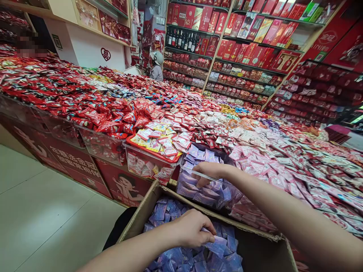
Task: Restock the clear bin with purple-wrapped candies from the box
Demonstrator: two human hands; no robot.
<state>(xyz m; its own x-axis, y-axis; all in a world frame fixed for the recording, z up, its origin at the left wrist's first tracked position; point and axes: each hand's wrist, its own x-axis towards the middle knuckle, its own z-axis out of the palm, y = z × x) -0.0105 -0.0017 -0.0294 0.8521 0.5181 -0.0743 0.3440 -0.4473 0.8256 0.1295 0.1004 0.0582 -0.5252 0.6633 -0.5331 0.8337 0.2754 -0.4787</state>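
My left hand [194,228] reaches into an uncovered cardboard box [266,245] and pinches a small purple packet [217,245] between thumb and fingers. Many loose purple-blue packets [176,260] lie beneath it. Just beyond the box, my right hand [210,172] dips into a clear plastic bin [181,189] of lilac packets [208,156]. Its fingers are bent downward and drawn together among the packets, partly seen through the bin's wall. Whatever they grip is hidden.
A clear bin with a red rim [153,153] adjoins on the left, holding yellow and pink packets. Red packets [107,119] and pink packets [255,162] heap around. Shelves of red boxes [235,26] stand behind. A person in a helmet [156,66] is at the back.
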